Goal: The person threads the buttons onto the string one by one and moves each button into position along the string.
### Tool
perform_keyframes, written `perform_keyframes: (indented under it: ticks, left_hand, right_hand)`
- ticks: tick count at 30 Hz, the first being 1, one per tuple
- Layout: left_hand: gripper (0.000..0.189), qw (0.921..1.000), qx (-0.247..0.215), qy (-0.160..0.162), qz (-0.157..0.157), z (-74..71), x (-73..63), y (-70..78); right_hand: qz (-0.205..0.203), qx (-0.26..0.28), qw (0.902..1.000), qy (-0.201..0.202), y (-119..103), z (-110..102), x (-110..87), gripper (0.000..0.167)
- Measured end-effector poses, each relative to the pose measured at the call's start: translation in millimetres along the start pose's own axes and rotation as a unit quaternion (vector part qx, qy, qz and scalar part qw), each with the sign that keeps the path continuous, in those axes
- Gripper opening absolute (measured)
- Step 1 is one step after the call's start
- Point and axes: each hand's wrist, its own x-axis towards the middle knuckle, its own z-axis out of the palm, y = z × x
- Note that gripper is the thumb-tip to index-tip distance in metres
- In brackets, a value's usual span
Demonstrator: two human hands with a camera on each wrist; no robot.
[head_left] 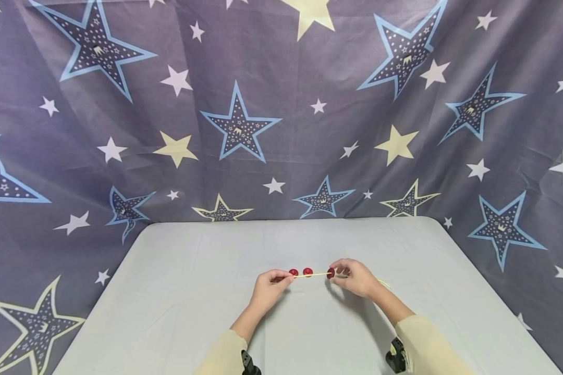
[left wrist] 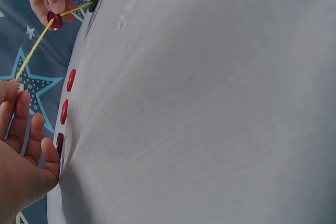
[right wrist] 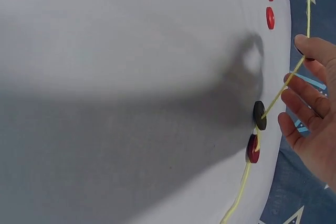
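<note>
A yellow cord (left wrist: 32, 51) runs taut between the hands. My left hand (head_left: 267, 289) pinches it between thumb and fingers at its left part. My right hand (head_left: 356, 279) holds a dark red button-like disc (head_left: 330, 273) at the fingertips, and the cord passes through it. Farther along the cord, a black disc (right wrist: 260, 115) and another dark red disc (right wrist: 253, 148) are strung and rest at the table surface. Loose red discs (left wrist: 71, 80) lie in a row on the table, below the cord; a darker one (left wrist: 60, 144) is partly behind the left fingers.
A white-covered table (head_left: 192, 291) spreads under both hands. Behind it and at its sides hangs a grey-purple cloth (head_left: 262, 62) printed with stars. The cord's loose tail (right wrist: 239, 198) trails over the table beyond the strung discs.
</note>
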Motion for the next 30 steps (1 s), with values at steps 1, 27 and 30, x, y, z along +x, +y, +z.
perform_keyframes:
  ticks: [1,27,30]
  left_hand:
    - [0.015,1.0,0.002,0.0,0.0,0.1,0.3,-0.2]
    - [0.015,0.9999,0.006,0.008,0.01,-4.4,2.4,-1.4]
    - [0.015,0.9999,0.007,0.007,0.012,-5.1,2.7,-2.0]
  right_hand:
    - [0.001,0.001,1.0,0.0,1,0,-0.2,0.024]
    - [0.032,-0.014,0.9994,0.007,16,-3,-2.4,0.021]
    - [0.033,-0.017,0.9993,0.009,18,-4,-2.6,0.021]
